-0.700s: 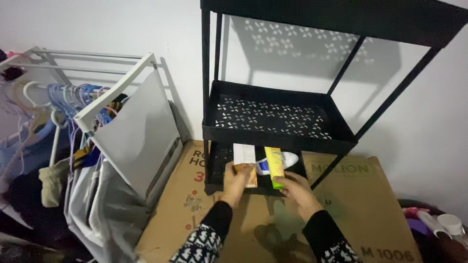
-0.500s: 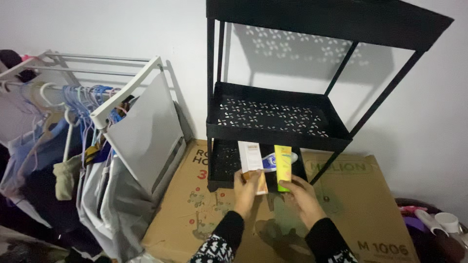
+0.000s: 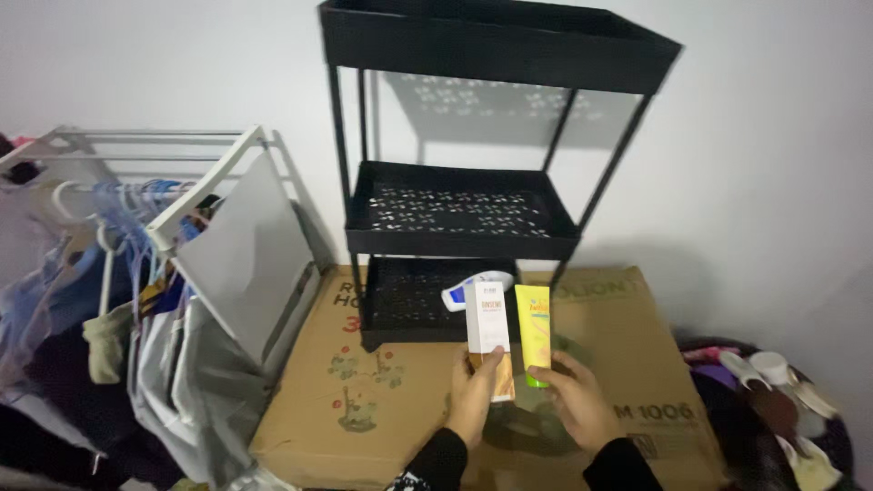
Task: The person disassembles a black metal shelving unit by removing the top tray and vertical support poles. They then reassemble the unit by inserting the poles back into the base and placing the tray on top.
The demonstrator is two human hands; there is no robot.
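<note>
White box point(image 3: 488, 327) upright in left hand point(image 3: 473, 400), fingers clamped at its base; yellow tube point(image 3: 535, 332) gripped low by right hand point(image 3: 577, 405), before rack point(image 3: 455, 236). Box likely light, stiff; tube soft.

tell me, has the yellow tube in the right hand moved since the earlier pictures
Yes. The yellow tube has come out of the black metal rack's bottom tier, toward the person, and is now over the cardboard box.

Both hands up side by side, left hand point(image 3: 473, 395) & right hand point(image 3: 575, 402) fingers curled in grip.
</note>
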